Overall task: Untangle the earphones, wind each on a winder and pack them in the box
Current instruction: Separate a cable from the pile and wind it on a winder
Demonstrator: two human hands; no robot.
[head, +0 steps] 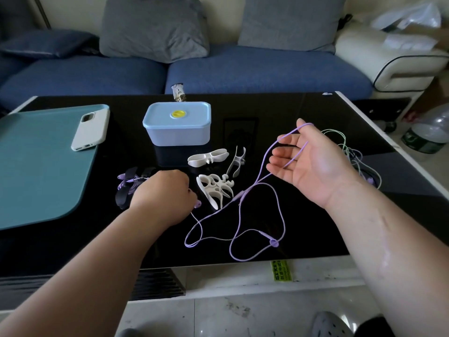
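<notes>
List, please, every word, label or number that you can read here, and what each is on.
Yellow sticker at the near edge: black print, sideways, too blurred to quote.
Packet behind the box: dark characters, too blurred to read.
Green label on the bottle: unreadable.
Yellow disc on the box lid: no legible mark.
Nothing else bears text.

A home living room: a blue sofa [243, 69] with grey cushions [155, 27] behind a glossy black coffee table [279, 113].
</notes>
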